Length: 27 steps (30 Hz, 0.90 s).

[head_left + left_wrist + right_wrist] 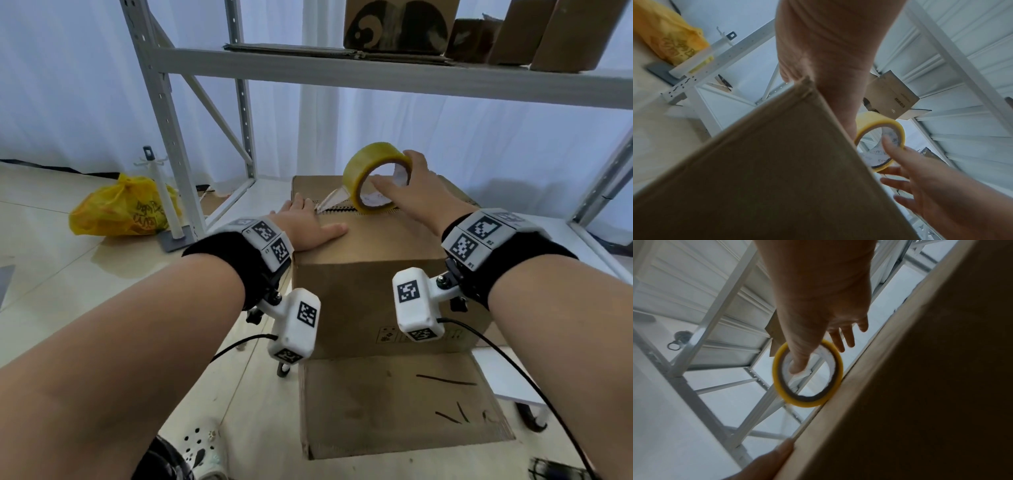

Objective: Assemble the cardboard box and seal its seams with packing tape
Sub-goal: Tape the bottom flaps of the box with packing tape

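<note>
A brown cardboard box [370, 250] stands on the floor, its top flaps folded shut. My left hand [308, 222] lies flat on the top at the left, fingers straight, pressing down the free end of the tape strip [334, 198] over the centre seam. My right hand [407, 192] grips a yellowish roll of packing tape [373, 174], thumb inside the core, and the roll stands on edge on the seam. In the left wrist view the box [766, 170] fills the lower frame with the roll [879, 139] beyond. In the right wrist view my thumb hooks through the roll [807, 373] beside the box [920, 386].
A grey metal shelving rack [342, 68] stands right behind the box, with flat cardboard and several boxes on its shelf. A yellow plastic bag [120, 209] and a white stand [164, 202] sit on the floor at left. A flat cardboard sheet [400, 404] lies before the box.
</note>
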Tool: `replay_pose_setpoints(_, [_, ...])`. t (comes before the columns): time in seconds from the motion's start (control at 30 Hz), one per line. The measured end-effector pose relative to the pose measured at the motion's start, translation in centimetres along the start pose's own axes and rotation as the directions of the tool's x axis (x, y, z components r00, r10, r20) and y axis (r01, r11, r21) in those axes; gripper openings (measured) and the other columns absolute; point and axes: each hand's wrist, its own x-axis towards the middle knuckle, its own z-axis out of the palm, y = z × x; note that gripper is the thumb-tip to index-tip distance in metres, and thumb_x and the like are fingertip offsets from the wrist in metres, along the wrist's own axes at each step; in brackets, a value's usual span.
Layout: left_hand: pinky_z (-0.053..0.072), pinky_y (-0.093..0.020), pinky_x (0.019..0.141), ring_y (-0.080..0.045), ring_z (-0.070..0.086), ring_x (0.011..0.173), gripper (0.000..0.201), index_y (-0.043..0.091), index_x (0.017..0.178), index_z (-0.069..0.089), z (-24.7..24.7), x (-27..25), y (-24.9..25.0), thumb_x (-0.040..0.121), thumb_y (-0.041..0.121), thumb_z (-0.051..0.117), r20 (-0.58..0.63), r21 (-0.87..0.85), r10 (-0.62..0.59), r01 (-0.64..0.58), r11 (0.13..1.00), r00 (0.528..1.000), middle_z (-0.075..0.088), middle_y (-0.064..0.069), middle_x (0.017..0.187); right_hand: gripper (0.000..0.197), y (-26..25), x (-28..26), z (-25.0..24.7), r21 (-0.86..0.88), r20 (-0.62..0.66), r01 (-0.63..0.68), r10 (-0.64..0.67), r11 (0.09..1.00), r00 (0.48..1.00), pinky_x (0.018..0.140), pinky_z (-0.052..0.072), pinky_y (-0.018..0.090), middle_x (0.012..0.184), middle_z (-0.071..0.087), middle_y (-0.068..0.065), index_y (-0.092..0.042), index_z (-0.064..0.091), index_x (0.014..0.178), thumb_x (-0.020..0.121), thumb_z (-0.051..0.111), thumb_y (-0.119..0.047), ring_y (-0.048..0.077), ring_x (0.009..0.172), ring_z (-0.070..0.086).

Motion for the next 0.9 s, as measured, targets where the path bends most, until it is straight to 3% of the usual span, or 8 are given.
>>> replay_pose_setpoints(0.13, [-0.004,-0.035,0.116,-0.023,-0.007,0.146,0.089,0.009,0.152,0.0,-0.3,-0.1,0.1,0.091,0.064,0.033,0.003,-0.021,0.05,-0.05,0.999,0.999,-0.007,-0.009,0.159,0.09,2.7,0.8,-0.8,-0.427,0.068,-0.019,0.054,0.904,0.996,0.104,0.038,0.051,0.135,0.052,0.009,-0.025,0.044,0.132,0.061,0.044,-0.08,0.032,0.121,0.049])
replay_pose_setpoints(0.23, [-0.005,-0.032,0.115,-0.022,-0.008,0.146,0.085,0.01,0.152,0.0,-0.3,-0.5,0.0,0.093,0.061,0.035,0.006,-0.069,0.077,-0.076,0.995,0.997,-0.007,-0.007,0.159,0.122,5.5,0.3,-1.7,-0.535,0.039,-0.309,0.388,0.787,0.921,0.112,0.004,0.065,0.159,0.007,0.015,-0.04,0.011,0.149,0.045,0.029,-0.101,0.043,0.144,0.007])
replay_pose_setpoints(0.3, [-0.003,-0.033,0.116,-0.021,-0.005,0.146,0.084,0.011,0.152,-0.001,-0.4,-0.7,-0.3,0.093,0.06,0.035,0.019,-0.085,0.078,-0.076,0.993,0.997,-0.008,-0.005,0.159,0.123,6.2,-0.3,-1.8,-0.513,0.0,-0.364,0.423,0.778,0.906,0.111,0.003,0.067,0.159,0.001,0.017,-0.039,0.007,0.15,0.047,0.026,-0.102,0.046,0.143,0.003])
replay_pose_setpoints(0.5, [0.003,-0.033,0.116,-0.019,-0.001,0.147,0.084,0.013,0.152,-0.005,-1.2,-1.3,-2.1,0.093,0.059,0.033,0.073,-0.087,0.069,-0.062,0.994,0.995,-0.013,-0.003,0.159,0.107,4.4,-1.9,-1.5,-0.529,-0.091,-0.305,0.305,0.792,0.948,0.102,0.029,0.054,0.145,0.033,0.017,-0.025,0.034,0.144,0.061,0.034,-0.094,0.042,0.13,0.034])
replay_pose_setpoints(0.63, [0.006,-0.035,0.117,-0.019,0.003,0.147,0.086,0.015,0.152,-0.005,-1.5,-1.6,-3.0,0.092,0.06,0.037,0.062,-0.082,0.059,-0.054,0.995,0.996,-0.013,-0.002,0.159,0.103,3.0,-2.2,-1.6,-0.517,-0.006,-0.259,0.3,0.816,0.954,0.096,0.042,0.046,0.114,0.057,0.009,-0.015,0.051,0.127,0.058,0.045,-0.09,0.033,0.11,0.055])
replay_pose_setpoints(0.7, [0.006,-0.035,0.117,-0.02,0.002,0.147,0.084,0.016,0.152,-0.006,-1.4,-1.7,-3.0,0.093,0.059,0.036,0.062,-0.072,0.059,-0.054,0.996,0.996,-0.015,-0.001,0.158,0.096,2.4,-2.6,-1.7,-0.449,-0.039,-0.217,0.224,0.867,0.974,0.104,0.034,0.048,0.13,0.051,0.008,-0.012,0.041,0.134,0.065,0.055,-0.078,0.034,0.121,0.049])
replay_pose_setpoints(0.8, [0.002,-0.039,0.118,-0.019,-0.003,0.147,0.077,0.019,0.151,-0.006,-0.9,-1.5,-3.2,0.095,0.06,0.025,0.044,0.011,0.053,-0.054,0.998,0.998,-0.014,-0.001,0.159,0.076,0.3,-3.2,-0.9,-0.126,-0.078,0.038,-0.048,0.991,0.996,0.108,0.03,0.043,0.153,0.023,0.012,-0.024,0.02,0.148,0.087,0.057,-0.047,0.031,0.136,0.032])
replay_pose_setpoints(0.9, [-0.004,-0.038,0.118,-0.015,-0.008,0.146,0.073,0.017,0.151,-0.005,-0.7,-1.1,-3.2,0.096,0.059,0.017,0.001,0.111,0.048,-0.048,0.993,0.999,-0.009,-0.002,0.159,0.072,-2.9,-3.0,0.8,0.064,-0.066,0.256,-0.252,0.965,0.966,0.114,0.026,0.047,0.157,0.008,0.007,-0.033,0.018,0.149,0.089,0.056,-0.045,0.028,0.143,0.019])
